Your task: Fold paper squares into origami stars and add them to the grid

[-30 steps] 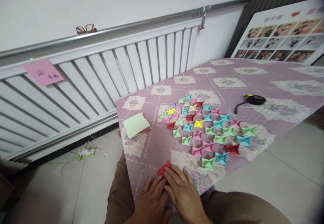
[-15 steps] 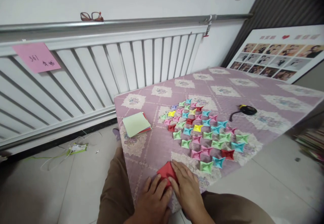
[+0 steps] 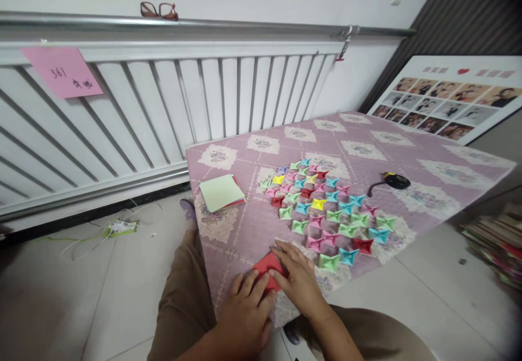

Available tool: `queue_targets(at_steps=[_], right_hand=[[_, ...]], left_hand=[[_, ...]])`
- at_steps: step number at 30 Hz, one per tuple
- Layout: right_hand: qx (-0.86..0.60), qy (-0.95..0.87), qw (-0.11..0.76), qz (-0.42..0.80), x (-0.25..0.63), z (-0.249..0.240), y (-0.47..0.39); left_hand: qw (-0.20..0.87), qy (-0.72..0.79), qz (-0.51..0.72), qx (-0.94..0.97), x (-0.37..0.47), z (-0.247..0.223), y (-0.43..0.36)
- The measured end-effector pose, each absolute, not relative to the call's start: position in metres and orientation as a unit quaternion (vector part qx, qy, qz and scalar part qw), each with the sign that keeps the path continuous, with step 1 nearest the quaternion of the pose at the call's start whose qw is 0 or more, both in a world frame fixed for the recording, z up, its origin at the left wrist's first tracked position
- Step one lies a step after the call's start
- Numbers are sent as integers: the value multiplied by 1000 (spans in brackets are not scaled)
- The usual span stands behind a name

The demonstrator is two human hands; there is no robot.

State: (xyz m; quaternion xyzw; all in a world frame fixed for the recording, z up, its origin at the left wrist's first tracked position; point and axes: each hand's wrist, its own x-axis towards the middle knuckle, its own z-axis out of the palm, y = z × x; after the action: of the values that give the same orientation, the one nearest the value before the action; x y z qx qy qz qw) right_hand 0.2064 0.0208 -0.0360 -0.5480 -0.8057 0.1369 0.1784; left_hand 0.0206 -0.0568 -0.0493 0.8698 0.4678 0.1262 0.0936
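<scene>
A red folded paper (image 3: 269, 267) lies near the front corner of the table, under the fingers of both hands. My left hand (image 3: 247, 307) rests with spread fingers on its lower left part. From the right, my right hand (image 3: 297, 275) lies across its right edge, fingers extended and thumb on the paper. Rows of small folded paper shapes in green, pink, blue, yellow and red stand beyond and to the right, among them a yellow one (image 3: 318, 204). At the left edge sits a stack of square paper sheets (image 3: 221, 193), pale green on top.
A black tape measure (image 3: 397, 181) lies on the right of the patterned tablecloth (image 3: 253, 230). Behind are a white radiator (image 3: 240, 94), glasses (image 3: 159, 11) on a pipe and a photo board (image 3: 444, 97). A power strip (image 3: 122, 228) is on the floor.
The camera view has shifted slightly. My right hand's fingers have bent a little over the red paper's upper right edge; my left hand stays on its lower left part.
</scene>
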Motion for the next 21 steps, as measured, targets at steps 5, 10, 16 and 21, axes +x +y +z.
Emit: queue_targets(at_steps=[5,10,16,21], right_hand=[[-539,-799,215,156,209,-38,21],[-527,-781,289,170,209,-46,24],[-571,-743,285,202,198,-39,28],[-581,-741,262,210,190,-30,35]], left_hand=[[93,466,130,870,21,-46,-57],[102,464,112,873,20,-45,-57],[114,466,93,872,19,-41,-56],[123,466,89,872,19,-40,-56]])
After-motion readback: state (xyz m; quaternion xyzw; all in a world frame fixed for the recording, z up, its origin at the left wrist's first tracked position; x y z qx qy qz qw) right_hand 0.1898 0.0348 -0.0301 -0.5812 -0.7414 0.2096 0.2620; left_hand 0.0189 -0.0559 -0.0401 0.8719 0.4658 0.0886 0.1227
